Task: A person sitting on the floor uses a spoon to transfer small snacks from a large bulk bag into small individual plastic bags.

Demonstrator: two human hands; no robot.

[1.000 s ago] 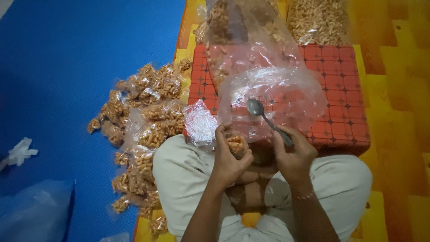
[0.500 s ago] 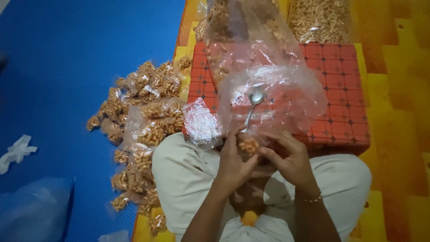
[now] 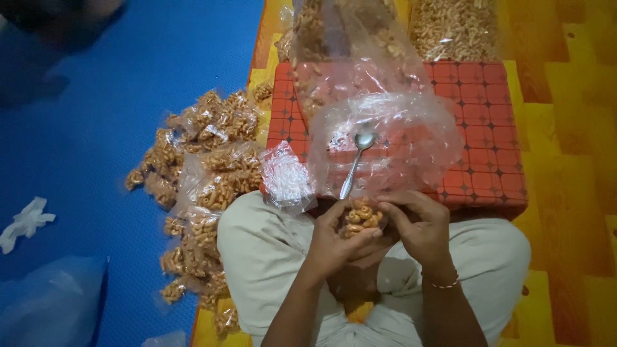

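Note:
My left hand and my right hand together hold a small clear bag of orange curled snacks above my lap, fingers pinching its top. A metal spoon lies just beyond my hands, on a large crumpled clear plastic bag that rests on a red checked box. Neither hand touches the spoon.
A heap of filled small snack bags lies to my left along the blue mat. Big open bags of loose snacks stand behind the box. A stack of empty small bags rests by my left knee. White crumpled plastic lies far left.
My right hand has put the spoon down on the large plastic bag and has come to the small snack bag, which both hands now hold.

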